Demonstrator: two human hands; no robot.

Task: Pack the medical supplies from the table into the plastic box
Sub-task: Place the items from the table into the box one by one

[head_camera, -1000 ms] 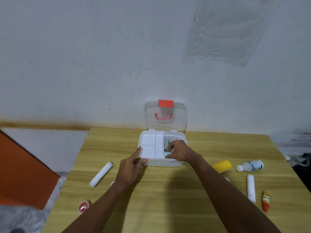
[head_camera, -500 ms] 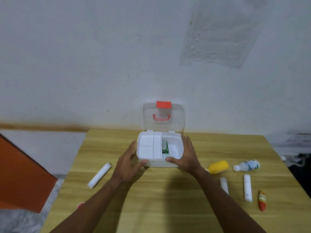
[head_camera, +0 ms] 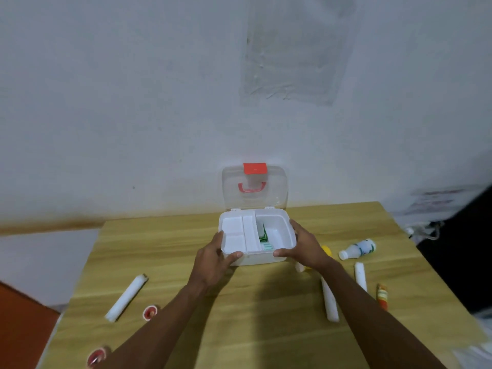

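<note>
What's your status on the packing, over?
Left hand and right hand grip plastic box sides. Lid open, green packet inside. White rolls, bottle unpacked. Nothing blocking.

Both hands, left [head_camera: 213,259] and right [head_camera: 303,246], grip the open plastic box [head_camera: 279,230] on the wooden table [head_camera: 266,315].

One head-worn wide-angle view looks forward and down from the near edge of the wooden bench [head_camera: 266,315], facing a pale wall [head_camera: 133,102] behind its far edge. Both forearms reach in from the bottom of the frame. The bench fills the lower half, close below; the wall fills the upper half.
</note>
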